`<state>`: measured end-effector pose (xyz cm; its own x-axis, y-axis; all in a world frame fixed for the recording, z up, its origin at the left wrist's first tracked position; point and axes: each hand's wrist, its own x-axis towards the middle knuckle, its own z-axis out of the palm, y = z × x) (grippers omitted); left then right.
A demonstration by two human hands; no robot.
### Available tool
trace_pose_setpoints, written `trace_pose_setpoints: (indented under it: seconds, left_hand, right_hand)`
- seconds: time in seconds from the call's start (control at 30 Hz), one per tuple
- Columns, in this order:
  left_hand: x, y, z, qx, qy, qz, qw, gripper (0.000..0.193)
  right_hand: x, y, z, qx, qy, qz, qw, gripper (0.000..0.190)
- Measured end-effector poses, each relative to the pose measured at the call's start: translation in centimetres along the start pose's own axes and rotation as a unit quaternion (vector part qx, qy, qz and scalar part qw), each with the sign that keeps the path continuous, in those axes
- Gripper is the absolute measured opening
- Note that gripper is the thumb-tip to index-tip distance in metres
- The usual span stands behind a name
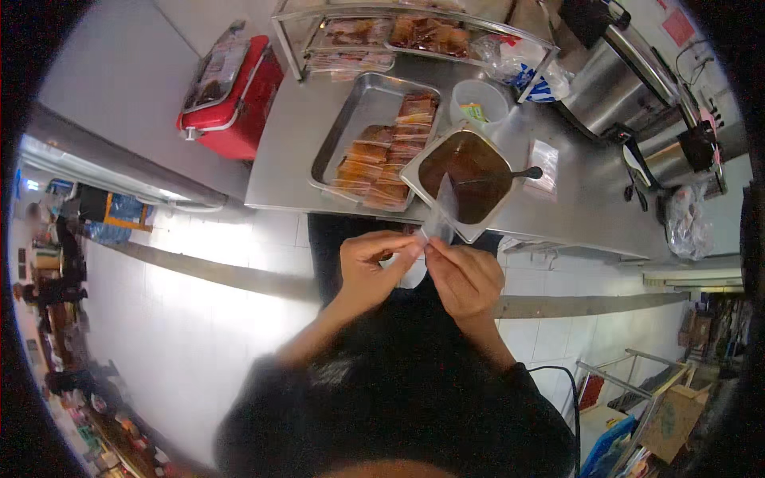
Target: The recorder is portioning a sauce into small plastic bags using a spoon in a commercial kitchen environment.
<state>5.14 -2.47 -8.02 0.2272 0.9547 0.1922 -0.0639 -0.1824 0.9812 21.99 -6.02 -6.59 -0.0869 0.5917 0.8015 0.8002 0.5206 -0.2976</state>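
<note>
Both hands pinch the edge of a small clear plastic bag (441, 218) just off the counter's front edge. My left hand (373, 263) grips it between thumb and forefinger, and my right hand (469, 278) holds the other side. The bag points away from me, overlapping a square metal pan (412, 178) in the view. Brown sauce (463, 167) fills much of that pan, and a dark-handled utensil (527, 173) rests over its right rim. Left of it, a metal tray (337, 134) carries rows of filled sachets (373, 158) with brown contents.
Behind the pan stands a clear plastic tub (478, 98) with a small packet inside. A pack of clear bags (542, 164) lies to the right. A rack (418, 9) with more sachets spans the back. Metal appliances (621, 83) stand right; a red cooler (239, 107) stands left.
</note>
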Motion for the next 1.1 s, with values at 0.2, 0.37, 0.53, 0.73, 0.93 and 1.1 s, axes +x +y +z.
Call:
trace_pose_setpoints:
  seconds: [0.2, 0.37, 0.53, 0.73, 0.93, 1.1]
  left_hand:
    - [-0.3, -0.3, -1.6, 0.022, 0.020, 0.018, 0.999, 0.014]
    - [-1.3, -2.0, -2.4, -0.043, 0.063, -0.051, 0.996, 0.016]
    - [-1.1, -3.6, -2.3, -0.153, 0.000, -0.022, 0.988, 0.014]
    - [-0.7, -4.5, -4.2, -0.098, -0.067, 0.033, 0.992, 0.016]
    - [-0.7, -3.5, -4.1, -0.047, -0.060, 0.031, 0.997, 0.018]
    - [-1.1, -2.1, -3.3, -0.022, -0.029, -0.106, 0.994, 0.017]
  right_hand:
    - [0.5, -0.6, 2.0, 0.043, -0.015, -0.060, 0.997, 0.011]
    - [1.4, -1.7, 2.3, 0.125, -0.072, 0.056, 0.988, 0.029]
    - [-0.1, -1.8, 2.0, 0.231, -0.147, 0.158, 0.949, 0.040]
    - [0.3, -1.1, 1.4, 0.362, -0.256, 0.332, 0.832, 0.024]
    - [1.8, -0.7, 1.1, 0.229, -0.370, 0.259, 0.862, 0.015]
    - [0.2, -0.4, 4.1, 0.126, -0.311, 0.099, 0.937, 0.016]
